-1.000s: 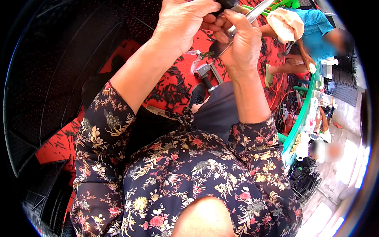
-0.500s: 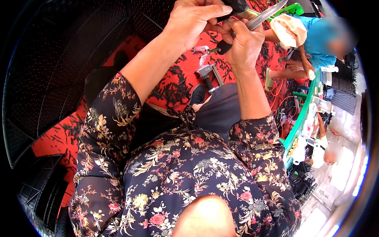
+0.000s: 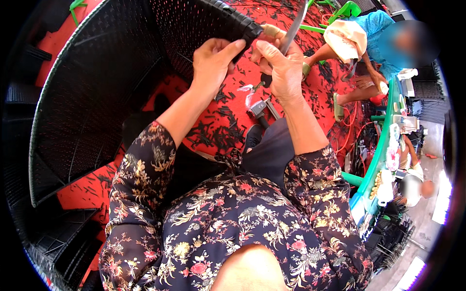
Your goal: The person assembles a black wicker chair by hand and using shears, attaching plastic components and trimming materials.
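Observation:
A large black woven wicker piece (image 3: 109, 92) stands before me on the left, and its wrapped rim ends in a corner near my hands. My left hand (image 3: 212, 60) is closed at that corner, thumb and fingers on the black rim. In my right hand (image 3: 284, 68) is a knife (image 3: 295, 30), its metal blade pointing up and away from me. The right fingers curl close to the wrapped corner, and one fingertip carries a tan wrapping. Whether they also grip a loose strip, I cannot tell.
Black strip scraps (image 3: 213, 128) litter the red floor (image 3: 233, 109). A staple gun (image 3: 261, 112) lies by my shoe. At right a person in a teal top (image 3: 376, 43) sits near a long green table (image 3: 376, 150) holding several items. More black woven pieces (image 3: 58, 233) stand lower left.
Both hands have come down and nearer to me, the left also shifting leftward. The wicker piece's wrapped corner now shows more fully in view. The knife remains in my right hand.

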{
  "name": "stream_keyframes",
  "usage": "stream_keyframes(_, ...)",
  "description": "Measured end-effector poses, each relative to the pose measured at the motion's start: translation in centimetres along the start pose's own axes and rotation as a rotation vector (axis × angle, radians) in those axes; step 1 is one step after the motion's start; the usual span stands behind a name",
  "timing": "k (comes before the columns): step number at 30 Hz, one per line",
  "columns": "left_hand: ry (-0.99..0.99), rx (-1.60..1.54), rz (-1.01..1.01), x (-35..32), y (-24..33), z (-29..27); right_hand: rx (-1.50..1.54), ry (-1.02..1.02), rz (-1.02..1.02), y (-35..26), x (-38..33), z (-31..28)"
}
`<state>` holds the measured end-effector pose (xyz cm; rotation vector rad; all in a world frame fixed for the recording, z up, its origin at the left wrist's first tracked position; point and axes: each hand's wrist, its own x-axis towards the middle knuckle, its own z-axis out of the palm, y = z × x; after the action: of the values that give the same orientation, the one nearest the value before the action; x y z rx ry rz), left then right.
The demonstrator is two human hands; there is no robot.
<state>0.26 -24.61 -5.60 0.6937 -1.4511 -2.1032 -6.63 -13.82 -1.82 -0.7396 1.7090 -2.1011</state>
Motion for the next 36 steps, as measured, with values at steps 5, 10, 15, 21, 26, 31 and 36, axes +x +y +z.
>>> stream_keyframes(5,-0.049,0.079,-0.082,-2.3,-2.1,-4.9,0.079,-0.011,0.118,0.3,1.5,0.7)
stream_keyframes(10,-0.076,0.270,-0.103,-4.8,-4.0,-8.2,0.058,-0.042,0.144,0.9,2.3,1.0)
stream_keyframes(15,-0.218,0.755,0.327,-4.5,-2.5,-9.5,0.274,0.146,0.323,5.2,-0.6,-1.8)
stream_keyframes(21,-0.312,1.087,0.969,-1.5,5.1,-8.6,0.257,0.283,0.643,14.4,-8.2,-7.0)
stream_keyframes(26,-0.298,1.142,1.221,3.4,9.6,-5.7,0.175,0.301,0.739,16.1,-10.1,-7.7)
stream_keyframes(31,-0.730,1.293,0.740,7.4,11.6,-6.1,0.228,0.121,0.815,15.7,-9.9,-6.0)
stream_keyframes(36,-0.853,1.190,0.355,8.1,12.1,-6.6,0.265,0.059,0.823,14.5,-10.0,-4.6)
